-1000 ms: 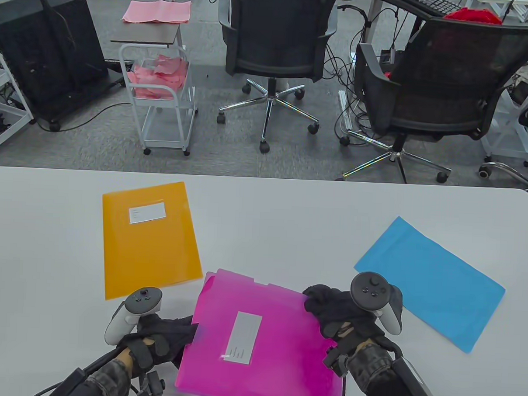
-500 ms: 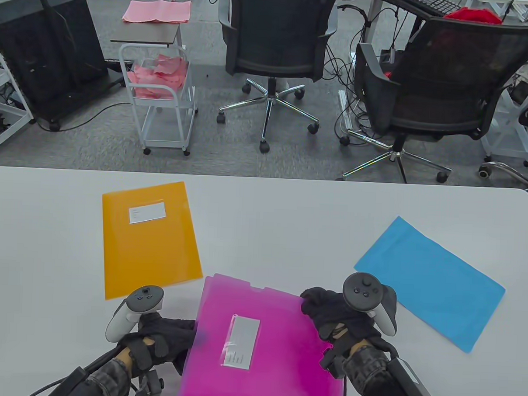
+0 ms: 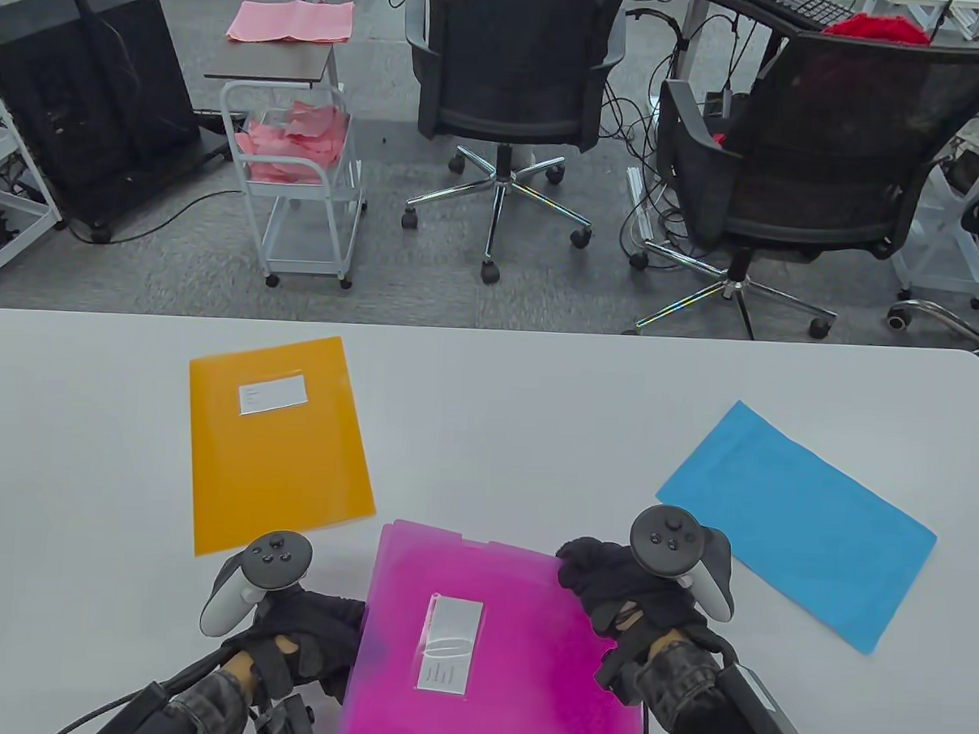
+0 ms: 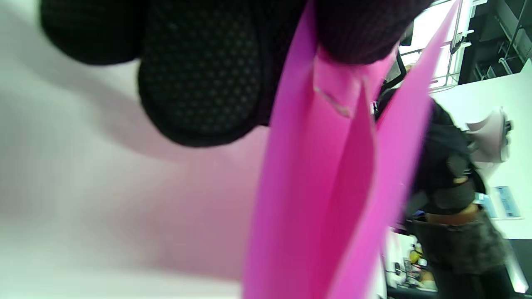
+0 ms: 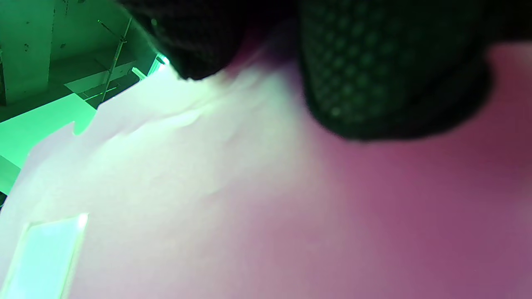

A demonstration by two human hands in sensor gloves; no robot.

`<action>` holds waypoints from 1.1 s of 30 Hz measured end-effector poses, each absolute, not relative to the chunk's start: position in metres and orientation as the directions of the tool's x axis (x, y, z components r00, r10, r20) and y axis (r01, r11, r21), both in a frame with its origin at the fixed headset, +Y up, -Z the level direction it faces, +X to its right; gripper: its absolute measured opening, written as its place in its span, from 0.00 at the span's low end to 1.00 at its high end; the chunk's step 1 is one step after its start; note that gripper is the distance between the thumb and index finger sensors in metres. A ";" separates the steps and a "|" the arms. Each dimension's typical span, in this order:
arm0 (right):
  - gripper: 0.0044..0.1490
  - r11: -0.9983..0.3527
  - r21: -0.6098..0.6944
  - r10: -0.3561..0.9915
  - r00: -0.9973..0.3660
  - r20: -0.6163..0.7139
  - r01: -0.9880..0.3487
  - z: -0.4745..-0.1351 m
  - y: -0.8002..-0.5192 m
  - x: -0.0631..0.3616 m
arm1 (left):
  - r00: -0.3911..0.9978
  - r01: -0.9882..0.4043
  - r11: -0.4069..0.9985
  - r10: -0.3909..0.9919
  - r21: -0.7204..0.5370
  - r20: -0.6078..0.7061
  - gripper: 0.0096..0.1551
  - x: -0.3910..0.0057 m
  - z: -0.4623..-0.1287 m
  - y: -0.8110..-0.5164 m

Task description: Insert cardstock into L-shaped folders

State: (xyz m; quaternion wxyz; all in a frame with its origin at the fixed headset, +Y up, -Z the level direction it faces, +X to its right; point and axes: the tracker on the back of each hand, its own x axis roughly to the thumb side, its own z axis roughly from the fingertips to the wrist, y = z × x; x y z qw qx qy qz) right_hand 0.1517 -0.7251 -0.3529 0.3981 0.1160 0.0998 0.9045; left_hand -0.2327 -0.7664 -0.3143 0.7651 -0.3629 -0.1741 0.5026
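Note:
A magenta L-shaped folder with a silver label is held between both hands at the table's near edge. My left hand pinches its left edge; in the left wrist view the fingers clamp the folder, whose two sheets gape apart. My right hand grips the folder's far right corner, and its fingers lie on the folder's surface in the right wrist view. A blue cardstock sheet lies flat to the right. An orange folder with a label lies to the left.
The white table reaches back to an edge at mid-frame. Beyond it stand two black office chairs, a white cart with pink sheets, and a black cabinet.
Both hands have turned the magenta folder and drawn it nearer to me, so that it sits more squarely. My left hand moved slightly right; the blue sheet and orange folder stayed put.

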 end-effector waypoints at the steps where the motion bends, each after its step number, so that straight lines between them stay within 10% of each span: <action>1: 0.26 -0.668 0.267 0.739 -0.661 0.129 -0.695 -0.353 -0.725 0.152 | 0.398 -0.655 0.193 0.910 -0.731 -0.117 0.26 -0.233 -0.314 -0.767; 13: 0.29 -0.743 0.228 0.664 -0.733 0.144 -0.629 -0.349 -0.724 0.145 | 0.185 -0.708 -0.031 0.956 -0.705 -0.228 0.53 -0.236 -0.312 -0.771; 19: 0.32 -0.744 0.201 0.666 -0.731 0.149 -0.637 -0.349 -0.722 0.144 | 0.373 -0.752 0.267 0.926 -0.602 -0.056 0.32 -0.236 -0.316 -0.759; 27: 0.58 -0.795 0.275 0.566 -0.824 0.013 -0.541 -0.356 -0.724 0.186 | 0.350 -0.838 0.284 0.935 -0.467 -0.060 0.25 -0.265 -0.324 -0.751; 33: 0.27 -0.389 0.633 0.853 -0.522 -0.028 -0.669 -0.363 -0.741 0.179 | 0.404 -0.847 0.376 0.915 -0.376 0.006 0.25 -0.287 -0.331 -0.744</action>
